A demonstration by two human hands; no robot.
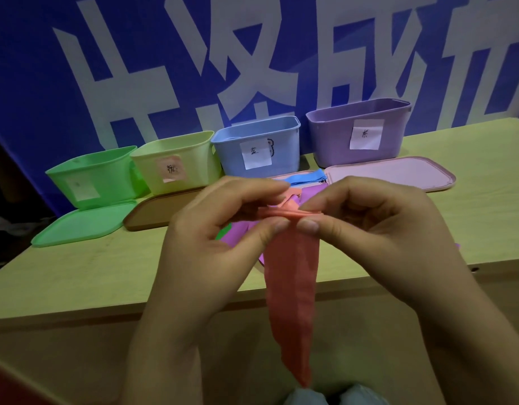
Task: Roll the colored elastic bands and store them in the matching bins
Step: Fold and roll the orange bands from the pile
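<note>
Pink band (pixel 290 276) hangs past the bench's front edge, top bit rolled up. Left hand (pixel 223 226) and right hand (pixel 366 226) both pinch that roll, thumbs under, fingers curled on top, wrists raised above the bench (pixel 77 276).

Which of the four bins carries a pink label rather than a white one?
The yellow-green bin, second from the left. Its label is pink; the green, blue and purple bins carry white ones.

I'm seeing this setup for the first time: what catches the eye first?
Centre front, the left hand and right hand pinch a half-rolled pink band, its tail hanging past the table edge. Behind stand green, yellow, blue and purple bins.
</note>
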